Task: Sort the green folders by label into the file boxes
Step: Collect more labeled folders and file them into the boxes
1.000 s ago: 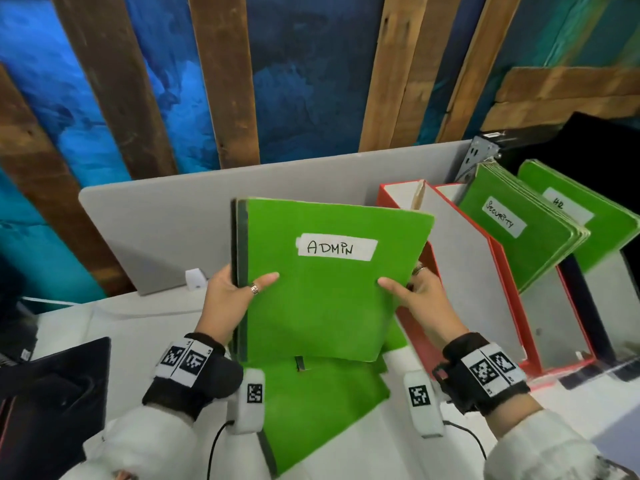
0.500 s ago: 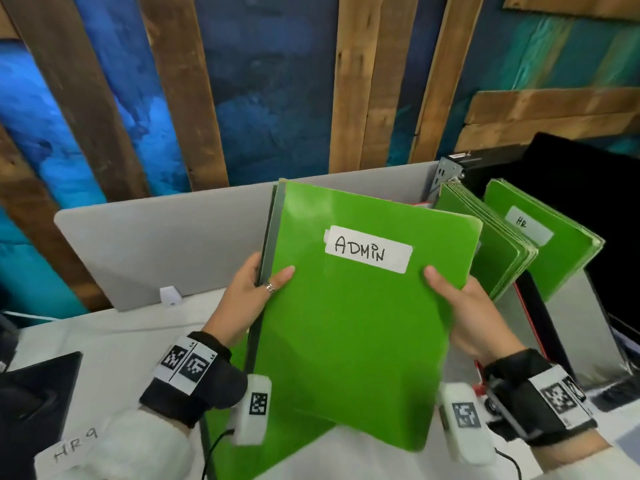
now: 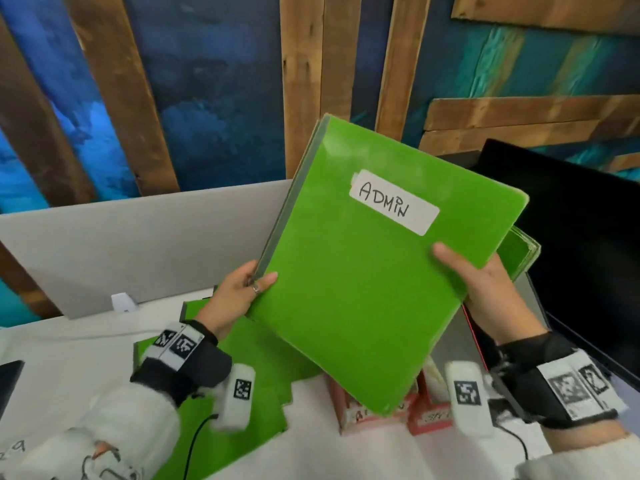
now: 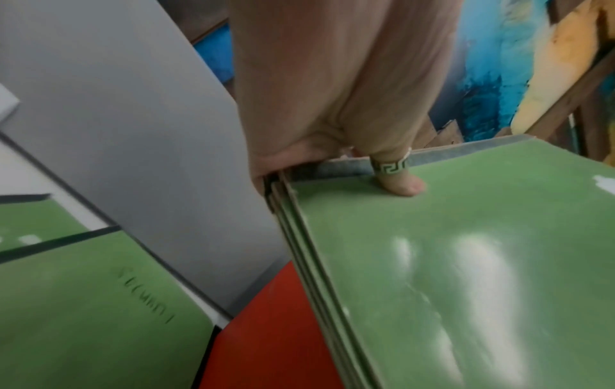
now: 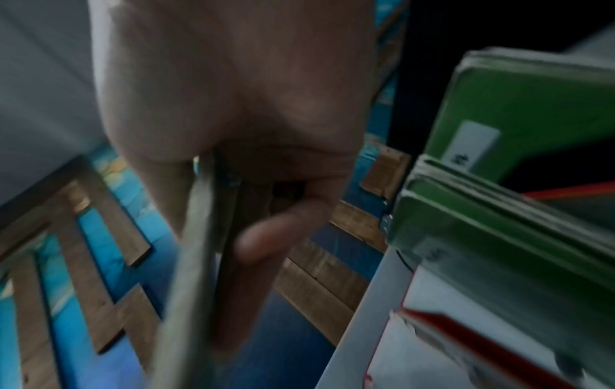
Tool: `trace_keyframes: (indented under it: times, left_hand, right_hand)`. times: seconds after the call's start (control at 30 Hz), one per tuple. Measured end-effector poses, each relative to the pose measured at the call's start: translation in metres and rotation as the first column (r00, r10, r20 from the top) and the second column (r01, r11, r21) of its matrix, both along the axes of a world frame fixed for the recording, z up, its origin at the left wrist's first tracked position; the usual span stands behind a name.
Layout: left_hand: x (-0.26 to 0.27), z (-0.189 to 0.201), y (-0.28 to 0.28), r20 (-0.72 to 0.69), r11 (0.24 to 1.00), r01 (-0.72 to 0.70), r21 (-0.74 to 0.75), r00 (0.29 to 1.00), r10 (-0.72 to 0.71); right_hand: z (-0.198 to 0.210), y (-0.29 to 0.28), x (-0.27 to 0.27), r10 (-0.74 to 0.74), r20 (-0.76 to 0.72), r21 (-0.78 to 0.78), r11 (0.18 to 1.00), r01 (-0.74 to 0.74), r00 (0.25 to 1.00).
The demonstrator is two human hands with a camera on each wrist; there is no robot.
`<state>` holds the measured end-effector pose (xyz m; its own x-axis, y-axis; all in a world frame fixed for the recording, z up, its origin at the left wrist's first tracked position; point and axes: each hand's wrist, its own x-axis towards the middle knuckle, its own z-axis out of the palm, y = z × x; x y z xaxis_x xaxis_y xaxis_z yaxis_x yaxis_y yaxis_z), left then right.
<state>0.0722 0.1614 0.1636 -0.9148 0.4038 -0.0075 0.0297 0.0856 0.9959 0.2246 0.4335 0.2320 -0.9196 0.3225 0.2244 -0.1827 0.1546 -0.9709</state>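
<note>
A stack of green folders (image 3: 363, 282), its top one labelled ADMIN (image 3: 393, 206), is held up tilted above the red file boxes (image 3: 429, 415). My left hand (image 3: 239, 296) grips the spine edge, thumb on the cover (image 4: 399, 184). My right hand (image 3: 485, 292) holds the right edge, thumb on top and fingers underneath (image 5: 266, 237). Beneath the stack, more green folders (image 3: 242, 386) lie on the white table. Other green folders (image 5: 499, 210) stand in the boxes on the right, mostly hidden in the head view.
A grey divider panel (image 3: 138, 247) stands behind the table. A black monitor (image 3: 581, 258) is at the right. Behind it all is a blue wall with wooden planks (image 3: 304, 81). At the far left edge a dark object (image 3: 8, 379) lies on the table.
Both hands have lifted the ADMIN stack and carried it rightward over the red file boxes, tilting it clockwise. It now hides most of the boxes and their folders.
</note>
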Motion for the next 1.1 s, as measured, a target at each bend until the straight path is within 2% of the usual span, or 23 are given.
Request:
trace_keyframes:
  times: [0.07, 0.13, 0.27, 0.33, 0.47, 0.6, 0.7, 0.8, 0.9, 1.0, 1.1]
  left_hand:
    - [-0.006, 0.012, 0.011, -0.058, 0.999, -0.046, 0.007, 0.997, 0.046]
    - [-0.015, 0.021, 0.021, -0.098, 0.997, -0.073, 0.013, 0.992, 0.074]
    - [-0.022, 0.036, 0.052, -0.137, 0.996, -0.071, 0.054, 0.988, 0.078]
    - [-0.019, 0.039, 0.065, -0.156, 0.995, -0.082, 0.052, 0.984, 0.090]
    - [-0.016, 0.017, 0.083, -0.125, 0.981, -0.110, -0.159, 0.988, 0.090]
    - [-0.009, -0.022, 0.098, -0.021, 0.935, 0.051, -0.350, 0.998, -0.063]
    - [-0.001, -0.032, 0.105, 0.029, 0.901, 0.121, -0.417, 0.992, -0.120]
    - [-0.003, -0.034, 0.108, 0.001, 0.868, 0.148, -0.473, 0.986, -0.167]
    - [-0.005, -0.034, 0.109, 0.003, 0.838, 0.149, -0.524, 0.985, -0.173]
    - [-0.006, -0.038, 0.108, 0.001, 0.841, 0.134, -0.525, 0.988, -0.158]
    - [-0.005, -0.038, 0.107, -0.014, 0.847, 0.120, -0.518, 0.989, -0.148]
  right_hand:
    - [0.010, 0.005, 0.004, 0.047, 0.092, 0.176, 0.982, -0.063, 0.995]
    - [0.017, 0.011, 0.009, 0.019, 0.127, 0.272, 0.961, -0.053, 0.992]
    - [0.026, 0.027, 0.010, -0.107, -0.095, 0.330, 0.935, 0.133, 0.990]
    - [0.032, 0.029, 0.010, -0.196, -0.131, 0.296, 0.928, 0.227, 0.972]
    - [0.035, 0.033, 0.010, -0.334, -0.258, 0.277, 0.873, 0.401, 0.906]
    - [0.031, 0.025, 0.009, -0.444, -0.395, 0.218, 0.805, 0.551, 0.805]
    - [0.017, 0.025, 0.002, -0.499, -0.388, 0.205, 0.773, 0.600, 0.775]
    - [0.002, 0.034, -0.007, -0.454, -0.458, 0.209, 0.781, 0.589, 0.764]
    - [-0.016, 0.039, -0.015, -0.359, -0.524, 0.303, 0.769, 0.563, 0.772]
    - [-0.038, 0.042, -0.028, -0.327, -0.465, 0.504, 0.667, 0.549, 0.823]
    - [-0.069, 0.046, -0.047, -0.397, -0.290, 0.607, 0.627, 0.488, 0.871]
